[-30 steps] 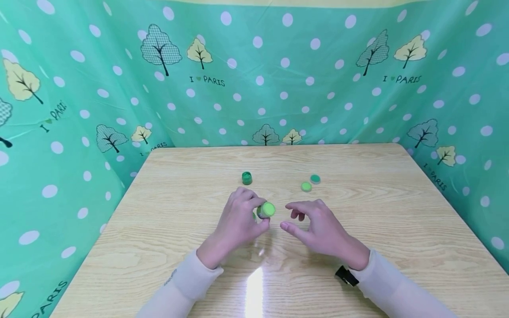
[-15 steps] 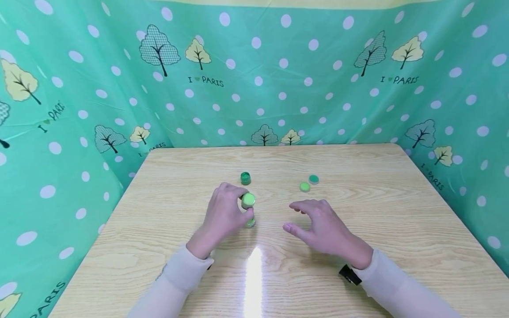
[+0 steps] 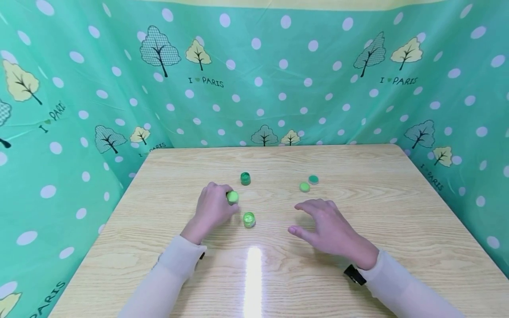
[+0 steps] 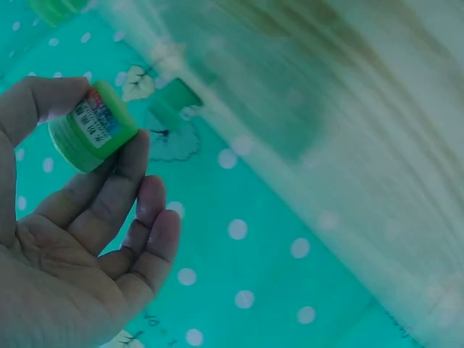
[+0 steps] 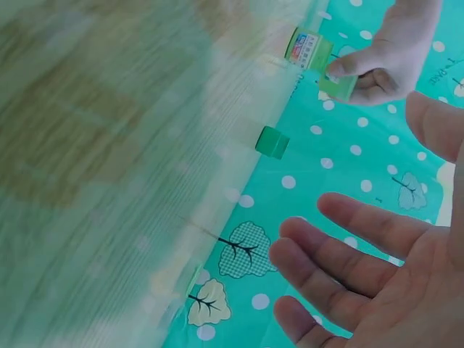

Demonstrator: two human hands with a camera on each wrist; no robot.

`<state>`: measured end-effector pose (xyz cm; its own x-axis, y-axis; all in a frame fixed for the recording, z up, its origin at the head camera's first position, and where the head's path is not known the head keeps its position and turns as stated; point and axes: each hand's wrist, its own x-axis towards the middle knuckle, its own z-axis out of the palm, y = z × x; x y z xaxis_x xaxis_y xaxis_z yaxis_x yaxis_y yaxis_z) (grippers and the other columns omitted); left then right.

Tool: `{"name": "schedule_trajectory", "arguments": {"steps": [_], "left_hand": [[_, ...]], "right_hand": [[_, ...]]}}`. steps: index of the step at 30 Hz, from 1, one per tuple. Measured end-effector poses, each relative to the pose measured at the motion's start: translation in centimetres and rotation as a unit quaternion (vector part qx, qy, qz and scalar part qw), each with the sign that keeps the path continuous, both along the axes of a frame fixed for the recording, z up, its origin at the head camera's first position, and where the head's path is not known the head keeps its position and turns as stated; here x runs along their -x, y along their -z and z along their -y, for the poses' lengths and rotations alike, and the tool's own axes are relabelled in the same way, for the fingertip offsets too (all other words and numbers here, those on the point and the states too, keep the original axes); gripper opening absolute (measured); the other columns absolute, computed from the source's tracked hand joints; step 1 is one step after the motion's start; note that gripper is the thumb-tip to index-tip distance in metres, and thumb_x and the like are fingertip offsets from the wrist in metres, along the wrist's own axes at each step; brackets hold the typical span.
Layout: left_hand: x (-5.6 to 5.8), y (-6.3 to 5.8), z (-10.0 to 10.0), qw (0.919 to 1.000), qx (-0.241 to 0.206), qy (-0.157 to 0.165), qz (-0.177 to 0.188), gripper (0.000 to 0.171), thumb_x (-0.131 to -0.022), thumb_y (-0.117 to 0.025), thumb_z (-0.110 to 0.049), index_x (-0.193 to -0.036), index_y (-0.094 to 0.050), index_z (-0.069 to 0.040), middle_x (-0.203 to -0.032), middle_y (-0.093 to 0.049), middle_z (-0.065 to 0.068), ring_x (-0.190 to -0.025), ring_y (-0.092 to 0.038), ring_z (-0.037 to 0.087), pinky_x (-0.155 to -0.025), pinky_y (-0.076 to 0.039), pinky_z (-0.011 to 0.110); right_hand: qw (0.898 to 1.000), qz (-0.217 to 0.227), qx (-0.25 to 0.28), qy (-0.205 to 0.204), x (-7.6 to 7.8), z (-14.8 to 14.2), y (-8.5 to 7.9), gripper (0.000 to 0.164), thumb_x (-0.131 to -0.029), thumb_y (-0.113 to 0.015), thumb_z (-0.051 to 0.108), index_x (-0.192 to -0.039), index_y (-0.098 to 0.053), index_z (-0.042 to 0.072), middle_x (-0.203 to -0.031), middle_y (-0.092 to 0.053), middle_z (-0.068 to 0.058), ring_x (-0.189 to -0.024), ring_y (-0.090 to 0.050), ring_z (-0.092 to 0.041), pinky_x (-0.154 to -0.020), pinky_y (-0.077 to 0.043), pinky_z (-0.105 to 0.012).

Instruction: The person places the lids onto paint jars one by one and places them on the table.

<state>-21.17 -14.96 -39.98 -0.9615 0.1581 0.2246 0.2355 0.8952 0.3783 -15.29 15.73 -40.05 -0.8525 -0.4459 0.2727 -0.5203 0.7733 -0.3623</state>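
My left hand pinches a small lidded light green paint jar between thumb and fingers, left of the table's middle. The left wrist view shows the jar's printed label and its tilted body. Just right of that hand stands an uncapped light green paint jar. Farther back is an uncapped dark green paint jar. Over the right half of the table, my right hand holds nothing. Its fingers are spread and relaxed, thumb apart, as the right wrist view also shows.
Two loose round lids, one light green and one dark green, lie close together beyond the right hand. The wooden table is bordered at the back and sides by a dotted green curtain.
My left hand has carried the lidded jar leftward, away from the right hand. The uncapped light green jar, mostly hidden earlier, now shows fully. My right hand has shifted slightly right.
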Motion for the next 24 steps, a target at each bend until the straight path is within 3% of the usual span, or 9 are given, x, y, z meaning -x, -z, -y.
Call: {"name": "schedule_trajectory", "arguments": {"steps": [3, 10, 24], "left_hand": [[0.6, 0.2, 0.6, 0.9994, 0.013, -0.013, 0.029, 0.028, -0.07, -0.078, -0.018, -0.094, -0.071, -0.006, -0.082, -0.063, 0.004, -0.083, -0.05, 0.024, -0.073, -0.042, 0.036], [1.7, 0.5, 1.5, 0.9962, 0.034, -0.025, 0.076, 0.032, -0.072, -0.077, -0.017, -0.101, -0.071, -0.005, -0.085, -0.061, 0.006, -0.082, -0.049, 0.025, -0.072, -0.04, 0.036], [2.4, 0.9, 1.9, 0.9925, 0.037, -0.023, 0.114, 0.033, -0.074, -0.076, -0.013, -0.104, -0.068, -0.003, -0.082, -0.063, 0.004, -0.068, -0.053, 0.019, -0.06, -0.042, 0.03]], "right_hand": [[1.0, 0.0, -0.009, -0.001, 0.0, -0.3, 0.1, 0.068, -0.082, -0.058, 0.065, -0.125, -0.06, 0.012, -0.128, -0.058, -0.007, -0.121, -0.05, -0.029, -0.099, -0.031, -0.051], [0.999, 0.014, -0.029, 0.007, 0.1, -0.7, 0.2, 0.07, -0.081, -0.058, 0.065, -0.127, -0.058, 0.012, -0.129, -0.057, -0.009, -0.123, -0.048, -0.03, -0.104, -0.024, -0.056], [0.999, 0.019, -0.042, 0.01, 0.1, -1.1, 0.3, 0.073, -0.082, -0.057, 0.065, -0.132, -0.054, 0.012, -0.137, -0.051, -0.01, -0.128, -0.044, -0.03, -0.106, -0.023, -0.055]]}}
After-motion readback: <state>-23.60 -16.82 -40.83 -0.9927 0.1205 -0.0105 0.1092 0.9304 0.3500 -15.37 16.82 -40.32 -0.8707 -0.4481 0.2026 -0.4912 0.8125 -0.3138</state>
